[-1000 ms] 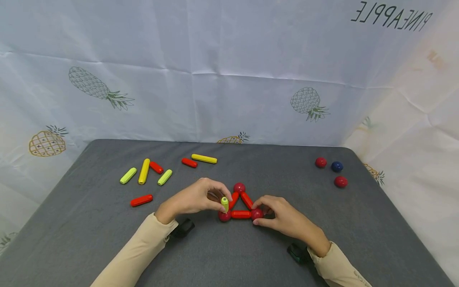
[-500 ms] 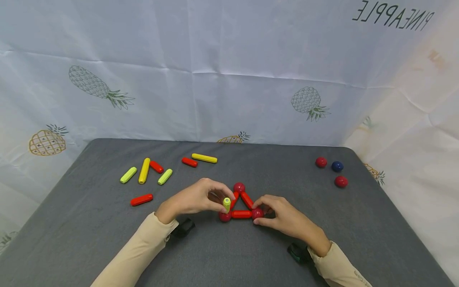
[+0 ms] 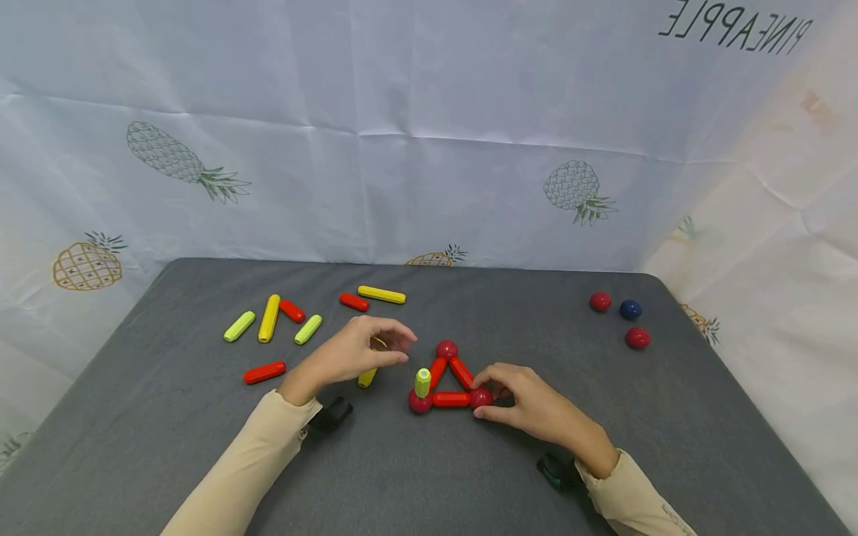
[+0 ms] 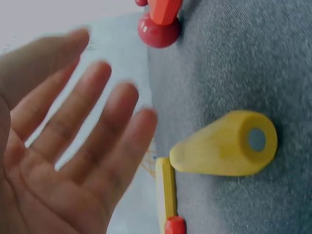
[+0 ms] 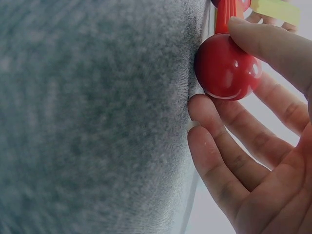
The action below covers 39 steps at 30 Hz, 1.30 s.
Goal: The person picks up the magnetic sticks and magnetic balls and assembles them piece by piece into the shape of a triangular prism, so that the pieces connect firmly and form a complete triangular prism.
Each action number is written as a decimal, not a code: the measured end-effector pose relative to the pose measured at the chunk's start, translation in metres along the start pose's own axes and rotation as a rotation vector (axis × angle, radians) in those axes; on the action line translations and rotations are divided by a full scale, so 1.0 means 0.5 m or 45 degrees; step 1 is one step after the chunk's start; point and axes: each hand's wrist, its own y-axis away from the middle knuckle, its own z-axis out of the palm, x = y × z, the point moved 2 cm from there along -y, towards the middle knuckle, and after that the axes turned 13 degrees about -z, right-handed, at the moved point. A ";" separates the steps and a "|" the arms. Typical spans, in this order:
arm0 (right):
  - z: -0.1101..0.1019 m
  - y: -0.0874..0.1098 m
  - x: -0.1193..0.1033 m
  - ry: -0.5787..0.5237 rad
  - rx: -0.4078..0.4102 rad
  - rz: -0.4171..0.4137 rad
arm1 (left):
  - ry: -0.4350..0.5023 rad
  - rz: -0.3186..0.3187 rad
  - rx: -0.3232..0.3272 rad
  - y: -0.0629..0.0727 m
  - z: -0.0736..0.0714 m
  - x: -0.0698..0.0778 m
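Observation:
In the head view, red rods [image 3: 450, 400] and red balls form a triangle on the grey table. A lime-green rod [image 3: 422, 382] stands upright on its near-left ball [image 3: 420, 403]. My left hand [image 3: 358, 348] hovers to the left of the triangle with relaxed fingers and nothing in them. Partly hidden under it lies a yellow rod [image 3: 366, 377], whose grey round end faces the left wrist view [image 4: 224, 146]. My right hand [image 3: 519, 398] holds the near-right red ball [image 5: 226, 67] between thumb and fingers, where a red rod joins it.
At the back left lie loose lime-green rods [image 3: 240, 326], yellow rods [image 3: 269, 318] and red rods [image 3: 264, 372]. Two loose red balls [image 3: 637, 339] and a blue ball [image 3: 630, 310] sit at the back right. A pineapple-print cloth [image 3: 402, 201] hangs behind the table.
My left hand has let go of the lime-green rod, leaving it upright on the ball, and moved left and back over the yellow rod. My right hand keeps its hold on the ball.

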 end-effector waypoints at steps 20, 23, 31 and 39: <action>0.003 0.000 0.002 0.022 0.031 -0.055 | -0.425 -0.169 0.438 -0.016 -0.072 -0.054; 0.002 0.000 0.000 0.026 0.028 -0.051 | -0.479 -0.217 0.449 -0.023 -0.081 -0.064; 0.002 -0.004 0.001 -0.006 0.012 -0.034 | -0.527 -0.313 0.383 -0.040 -0.094 -0.081; 0.002 -0.005 0.000 0.000 -0.013 -0.006 | -0.619 -0.368 0.330 -0.053 -0.098 -0.090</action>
